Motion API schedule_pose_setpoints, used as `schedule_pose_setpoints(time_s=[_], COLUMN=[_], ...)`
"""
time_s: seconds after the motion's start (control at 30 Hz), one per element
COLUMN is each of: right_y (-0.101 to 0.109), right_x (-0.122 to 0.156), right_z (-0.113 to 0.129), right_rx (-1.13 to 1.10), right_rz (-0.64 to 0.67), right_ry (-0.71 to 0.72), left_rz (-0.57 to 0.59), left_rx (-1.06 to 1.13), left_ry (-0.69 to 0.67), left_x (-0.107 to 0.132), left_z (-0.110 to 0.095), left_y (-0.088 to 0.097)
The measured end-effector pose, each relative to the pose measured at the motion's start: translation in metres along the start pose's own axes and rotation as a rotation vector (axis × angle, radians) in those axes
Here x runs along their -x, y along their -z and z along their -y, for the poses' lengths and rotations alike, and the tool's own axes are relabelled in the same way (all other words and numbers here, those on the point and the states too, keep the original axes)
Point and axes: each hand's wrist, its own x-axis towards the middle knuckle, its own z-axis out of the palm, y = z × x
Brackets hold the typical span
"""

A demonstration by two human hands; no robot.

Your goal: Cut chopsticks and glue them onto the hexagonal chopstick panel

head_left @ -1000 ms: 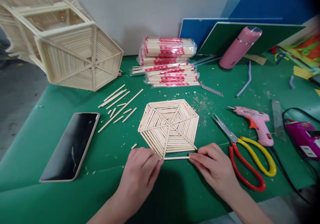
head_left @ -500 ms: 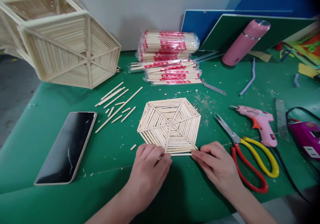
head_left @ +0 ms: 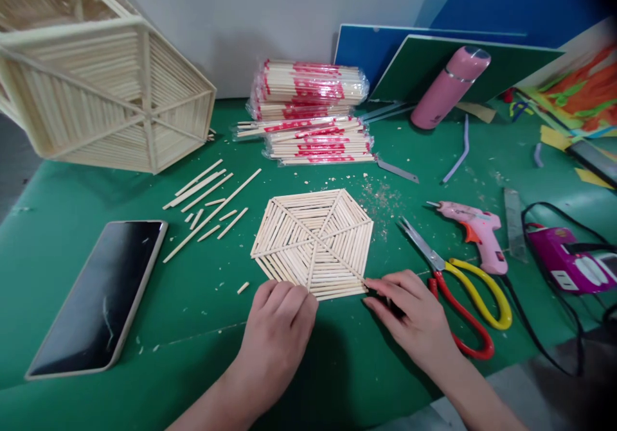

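A hexagonal panel of thin wooden sticks (head_left: 332, 241) lies flat on the green table, with sticks running like spokes from its centre. My left hand (head_left: 282, 318) is closed at the panel's near left edge, its fingers curled over the stick ends; the fingertips are partly hidden. At the near right corner is my right hand (head_left: 412, 309), thumb and forefinger parted. Its forefinger touches the corner, while the thumb rests just off the outermost stick. Several loose cut sticks (head_left: 226, 200) lie left of the panel, and a short offcut (head_left: 243, 288) sits near my left hand.
Scissors (head_left: 436, 261), a pink glue gun (head_left: 475, 225) and a purple device (head_left: 569, 261) lie on the right. A phone (head_left: 99, 296) is at left. Behind stand a large stick-built frame (head_left: 147, 113), wrapped stick bundles (head_left: 313, 110), a blade (head_left: 398, 171) and a pink bottle (head_left: 450, 87).
My right thumb and forefinger have parted from their pinch on the near edge stick, which now sits closer against the panel. My left hand stays on the edge. The view has shifted slightly right.
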Motion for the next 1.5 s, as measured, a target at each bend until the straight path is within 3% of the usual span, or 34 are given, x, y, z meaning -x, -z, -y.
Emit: schedule_pose_setpoints(time_s=[0.17, 0.73, 0.93, 1.13, 1.5], right_y=[0.001, 0.001, 0.002, -0.001, -0.003], right_x=[0.004, 0.000, 0.000, 0.001, 0.002], right_z=[-0.002, 0.001, 0.003, 0.002, -0.001], right_rx=[0.047, 0.017, 0.019, 0.017, 0.025], right_rz=[-0.055, 0.005, -0.007, -0.025, -0.023], right_ry=[-0.056, -0.106, -0.101, -0.098, -0.097], left_rz=[-0.029, -0.009, -0.095, -0.104, -0.126], left_rx=[0.011, -0.001, 0.039, -0.023, -0.163], left_ry=[-0.008, 0.013, 0.107, 0.167, 0.081], left_x=[-0.001, -0.001, 0.004, 0.007, 0.000], left_z=[0.001, 0.000, -0.004, -0.006, -0.008], left_y=[-0.001, 0.001, 0.008, 0.009, 0.002])
